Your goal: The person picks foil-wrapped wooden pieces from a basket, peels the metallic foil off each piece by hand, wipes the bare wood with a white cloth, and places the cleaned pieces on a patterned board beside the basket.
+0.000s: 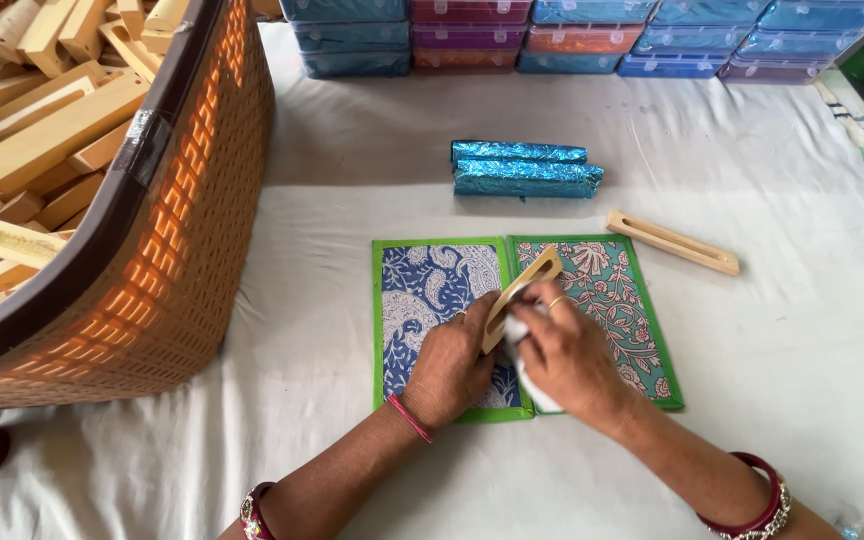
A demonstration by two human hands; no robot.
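Note:
My left hand (449, 362) grips a slim wooden slotted holder (530, 283), holding it tilted over an open green-bordered folder (652, 330). The folder has a blue patterned panel (422, 290) on the left and a teal floral panel (617, 300) on the right. My right hand (572, 352) presses a white cloth (532, 392) against the holder's lower end. Both hands meet above the folder's middle fold.
A large orange woven basket (182, 250) full of wooden holders fills the left. Another wooden holder (672, 241) lies right of the folder. Blue foil-wrapped packets (524, 168) sit behind it. Stacked coloured plastic boxes (572, 38) line the far edge. White cloth covers the table.

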